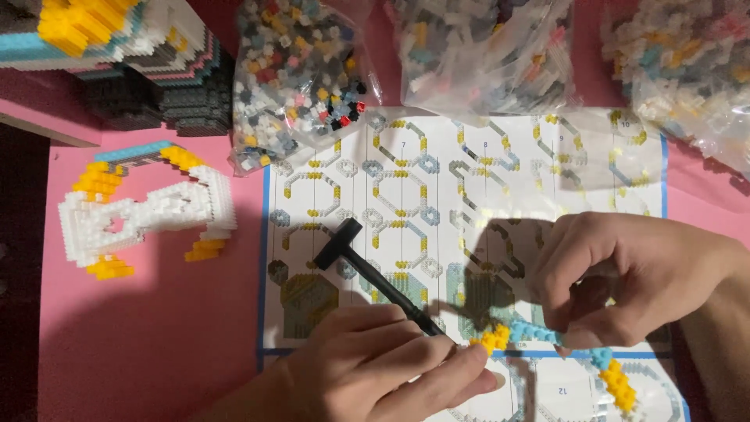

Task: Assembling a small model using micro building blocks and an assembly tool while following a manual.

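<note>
Pink table (156, 344): both hands curl fingers around brick strip (531, 332).

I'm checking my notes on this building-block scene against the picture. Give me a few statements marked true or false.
1. The left hand holds a small black hammer. True.
2. The right hand pinches a strip of yellow and blue blocks. True.
3. The instruction sheet lies on a green surface. False: the table is pink.
4. The white and yellow block piece lies to the right of the sheet. False: it lies to the left.
5. Clear bags of loose blocks lie along the sheet's top edge. True.
</note>
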